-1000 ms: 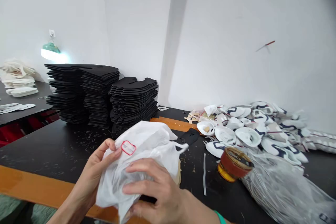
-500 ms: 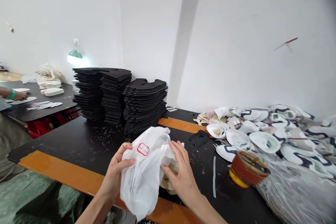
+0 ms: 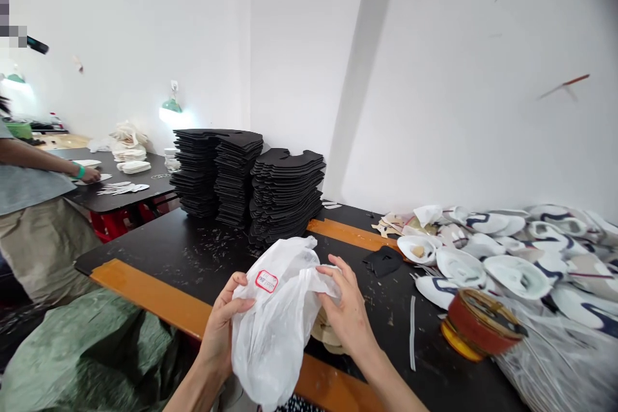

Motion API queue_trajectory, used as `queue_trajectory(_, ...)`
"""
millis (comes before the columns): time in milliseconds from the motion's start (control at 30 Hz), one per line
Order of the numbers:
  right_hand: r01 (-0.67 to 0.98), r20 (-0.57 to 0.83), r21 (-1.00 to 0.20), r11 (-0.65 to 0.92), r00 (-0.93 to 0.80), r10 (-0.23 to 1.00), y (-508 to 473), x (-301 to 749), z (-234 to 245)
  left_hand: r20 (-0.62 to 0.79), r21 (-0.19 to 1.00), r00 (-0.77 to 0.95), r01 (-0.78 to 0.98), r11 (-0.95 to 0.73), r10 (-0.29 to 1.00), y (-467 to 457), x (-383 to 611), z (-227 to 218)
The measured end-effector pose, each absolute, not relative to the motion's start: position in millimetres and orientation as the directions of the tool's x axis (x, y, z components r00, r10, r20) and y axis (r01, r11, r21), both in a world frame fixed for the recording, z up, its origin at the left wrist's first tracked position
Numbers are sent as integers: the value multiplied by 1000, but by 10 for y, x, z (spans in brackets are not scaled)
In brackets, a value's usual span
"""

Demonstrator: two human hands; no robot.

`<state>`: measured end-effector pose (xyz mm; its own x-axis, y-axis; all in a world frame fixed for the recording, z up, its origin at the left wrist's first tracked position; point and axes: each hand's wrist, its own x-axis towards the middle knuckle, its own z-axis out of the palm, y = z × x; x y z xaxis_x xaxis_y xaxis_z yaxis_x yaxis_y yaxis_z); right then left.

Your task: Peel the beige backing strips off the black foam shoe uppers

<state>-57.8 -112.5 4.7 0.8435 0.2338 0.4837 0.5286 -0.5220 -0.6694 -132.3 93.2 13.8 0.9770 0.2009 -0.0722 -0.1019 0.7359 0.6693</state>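
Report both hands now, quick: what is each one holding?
Left hand: closed, gripping the side of a white plastic bag.
Right hand: closed, pinching the top edge of the same bag.

Along the back edge of the black workbench [image 3: 193, 261] stand stacks of black foam cutouts [image 3: 284, 196]. White shoe pieces [image 3: 516, 273] heap the right end (a red pot [image 3: 483, 325] sits against them), and tan cutouts [image 3: 328, 335] lie near the front edge.

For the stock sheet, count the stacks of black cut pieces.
3. All stand at the back of the table: the left stack, the middle stack touching it, and the right stack. Others could hide behind them.
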Motion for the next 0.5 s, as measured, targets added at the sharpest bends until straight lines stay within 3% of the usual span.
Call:
queue_trajectory(167,567,506,-678,-468,822,261,-977,-698,155,-114,633,961,-126,764,253,1006,-1521,169)
queue_trajectory(300,598,484,-719,-353,796,363,-825,-928,260,-124,617,958,-130,776,259,1029,-1791,288)
queue_trajectory(433,654,513,-748,-117,681,523,-582,-1331,225,-151,597,971,-62,800,188,1039,-2063,269)
queue_trajectory(500,593,473,-805,-19,662,582,-442,-1530,111,-212,620,967,22,784,140,1052,-2185,98)
